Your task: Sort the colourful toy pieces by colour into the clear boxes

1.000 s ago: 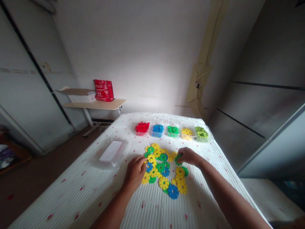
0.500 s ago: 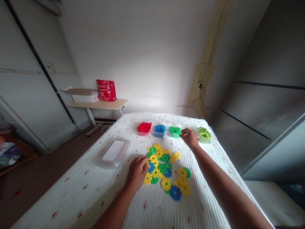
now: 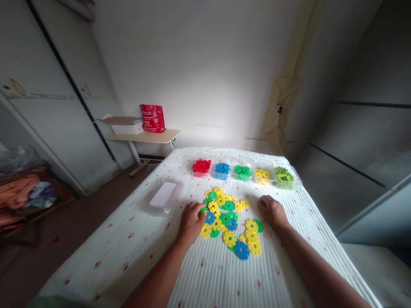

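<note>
Flower-shaped plastic discs in yellow, green and blue (image 3: 242,250) lie in a loose pile on the white striped cover (image 3: 205,282). At the pile's left edge is my left hand (image 3: 192,220), its fingers curled round the edge of a green disc (image 3: 203,210), partly hidden by the fingertips. My right hand (image 3: 272,211) is low over the cover to the right of the pile, fingers loosely bent, and no piece shows in it. Nearest to it are a yellow disc (image 3: 251,226) and a green one (image 3: 258,226).
Behind the pile stands a row of clear boxes holding red pieces (image 3: 201,166), blue discs (image 3: 222,169), green discs (image 3: 242,171), yellow discs (image 3: 262,174) and lime pieces (image 3: 284,175). A clear lid (image 3: 163,196) with a white label lies left. Further back is a side table (image 3: 144,137) with a red bag (image 3: 153,118).
My right hand has come back from the boxes, down to the right side of the pile; the yellow box now shows uncovered. My left hand stays at the pile's left edge. The view has shifted slightly.
</note>
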The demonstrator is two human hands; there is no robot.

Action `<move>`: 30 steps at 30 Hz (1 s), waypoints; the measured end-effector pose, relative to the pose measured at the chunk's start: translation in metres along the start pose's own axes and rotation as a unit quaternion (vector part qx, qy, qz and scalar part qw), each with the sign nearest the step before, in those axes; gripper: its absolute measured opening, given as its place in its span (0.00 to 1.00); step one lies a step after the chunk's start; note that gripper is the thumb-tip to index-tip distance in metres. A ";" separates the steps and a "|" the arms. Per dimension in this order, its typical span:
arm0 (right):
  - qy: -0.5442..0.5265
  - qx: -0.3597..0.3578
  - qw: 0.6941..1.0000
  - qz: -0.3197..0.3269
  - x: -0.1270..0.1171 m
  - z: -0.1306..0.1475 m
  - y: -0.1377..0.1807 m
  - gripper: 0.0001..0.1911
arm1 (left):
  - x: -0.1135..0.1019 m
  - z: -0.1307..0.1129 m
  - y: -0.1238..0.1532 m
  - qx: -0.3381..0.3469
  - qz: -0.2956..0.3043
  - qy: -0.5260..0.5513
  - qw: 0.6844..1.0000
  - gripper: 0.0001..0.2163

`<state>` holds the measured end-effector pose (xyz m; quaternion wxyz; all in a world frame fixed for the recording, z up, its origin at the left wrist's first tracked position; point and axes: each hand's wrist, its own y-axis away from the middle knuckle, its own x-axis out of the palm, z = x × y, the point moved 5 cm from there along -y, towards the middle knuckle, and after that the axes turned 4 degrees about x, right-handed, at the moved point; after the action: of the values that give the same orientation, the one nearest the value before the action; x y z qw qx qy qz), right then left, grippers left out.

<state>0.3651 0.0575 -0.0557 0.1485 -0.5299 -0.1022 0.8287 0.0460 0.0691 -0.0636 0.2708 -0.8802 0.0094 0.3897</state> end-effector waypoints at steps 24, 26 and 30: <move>0.031 0.001 0.999 -0.009 0.006 -0.004 0.000 0.12 | -0.002 -0.023 0.004 0.029 0.067 -0.082 0.994 0.21; 0.030 0.001 1.000 -0.009 0.005 -0.003 0.000 0.11 | -0.002 -0.024 0.005 0.036 0.064 -0.073 0.995 0.20; 0.022 -0.002 1.000 -0.012 0.004 -0.002 0.000 0.11 | -0.005 -0.018 0.004 0.026 0.040 -0.050 0.998 0.13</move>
<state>0.3650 0.0590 -0.0599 0.1596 -0.5468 -0.1074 0.8149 0.0542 0.0561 -0.0518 0.2784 -0.8510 0.0413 0.4434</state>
